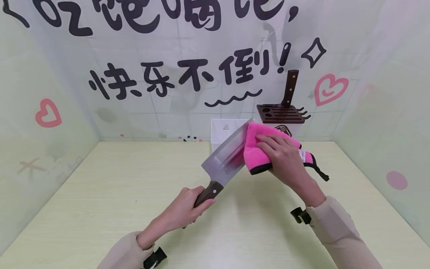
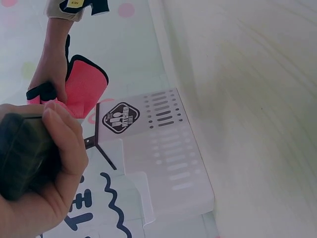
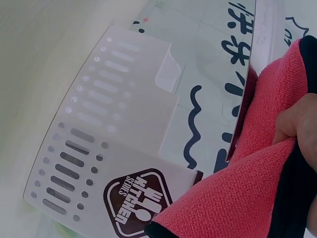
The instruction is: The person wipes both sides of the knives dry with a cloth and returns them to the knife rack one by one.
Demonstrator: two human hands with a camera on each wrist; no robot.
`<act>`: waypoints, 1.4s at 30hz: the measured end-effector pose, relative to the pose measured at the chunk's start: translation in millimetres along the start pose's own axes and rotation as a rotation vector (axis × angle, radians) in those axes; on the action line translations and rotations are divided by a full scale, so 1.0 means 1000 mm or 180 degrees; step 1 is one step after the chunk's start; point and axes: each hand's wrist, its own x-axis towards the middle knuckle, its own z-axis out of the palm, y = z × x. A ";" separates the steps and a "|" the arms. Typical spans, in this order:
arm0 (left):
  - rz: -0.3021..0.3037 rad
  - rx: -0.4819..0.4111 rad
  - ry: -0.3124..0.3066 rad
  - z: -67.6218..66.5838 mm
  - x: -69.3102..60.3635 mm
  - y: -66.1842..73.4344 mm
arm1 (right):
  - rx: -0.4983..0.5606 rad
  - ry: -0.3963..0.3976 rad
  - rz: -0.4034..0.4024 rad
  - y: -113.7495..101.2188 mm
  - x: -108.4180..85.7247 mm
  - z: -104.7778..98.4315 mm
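A cleaver with a broad steel blade (image 1: 225, 155) and a dark wooden handle (image 1: 208, 193) is held up at a tilt above the table, its far end pointing up and to the right. My left hand (image 1: 183, 209) grips the handle; in the left wrist view the curled fingers (image 2: 64, 153) wrap round it. With my right hand (image 1: 285, 157) I hold a folded pink cloth (image 1: 258, 155) with black edging against the outer part of the blade, covering some of it. In the right wrist view the cloth (image 3: 247, 188) is bunched beside the blade's edge.
At the back of the pale table (image 1: 134, 186) stands a white slotted knife rack (image 2: 163, 134) with a dark brown top (image 1: 280, 114). A riveted dark handle (image 1: 290, 87) rises from it. Lettered wall sheeting (image 1: 188, 104) closes off the back, with pale sheeting on both sides.
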 end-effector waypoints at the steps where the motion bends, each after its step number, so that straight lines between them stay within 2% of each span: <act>1: 0.0008 0.0009 -0.0012 0.001 0.000 0.000 | -0.0001 0.0005 -0.0005 0.000 0.001 0.000; 12: 0.0037 0.0100 -0.0042 0.004 0.003 0.002 | -0.0034 -0.0048 -0.0102 -0.010 0.006 0.001; 19: 0.0030 0.0210 -0.0030 0.002 0.007 0.003 | -0.0099 -0.0043 -0.0279 -0.018 0.008 0.002; 32: 0.0061 0.0250 -0.0043 0.000 0.012 0.005 | -0.0194 -0.0080 -0.0538 -0.036 0.010 0.001; 42: 0.0063 0.0273 -0.0057 0.001 0.012 0.005 | -0.0328 -0.0109 -0.0875 -0.050 0.013 0.003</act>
